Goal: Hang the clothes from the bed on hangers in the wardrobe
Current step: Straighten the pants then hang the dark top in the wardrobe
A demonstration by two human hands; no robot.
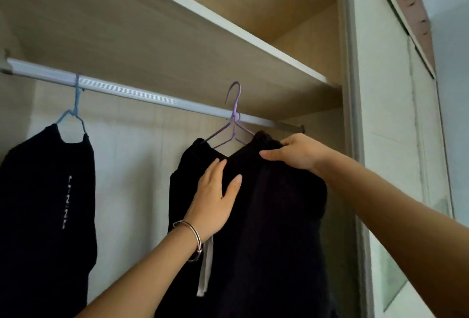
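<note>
right grip (299, 153) pinches the dark garment (274, 216) at its top edge, probably steadying it on the purple hanger (233, 127); left grip (215, 198), fingers straight, presses it flat, seemingly smoothing. the hook stands above the wardrobe rail (127, 90), likely unseated.

Dim soft daylight, slight blur, wide-angle edge distortion

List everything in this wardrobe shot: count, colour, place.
rail: one, silver, across the wardrobe
shelf: one, pale wood, above the rail
blue hanger: one, blue, on the rail, left
lettered garment: one, black, on the blue hanger
purple hanger: one, purple, right of middle
drawstring garment: one, dark, on the purple hanger
sliding door: one, pale, far right
bracelet: one, silver, left wrist
left hand: one, flat on the drawstring garment
right hand: one, gripping its top edge
</note>
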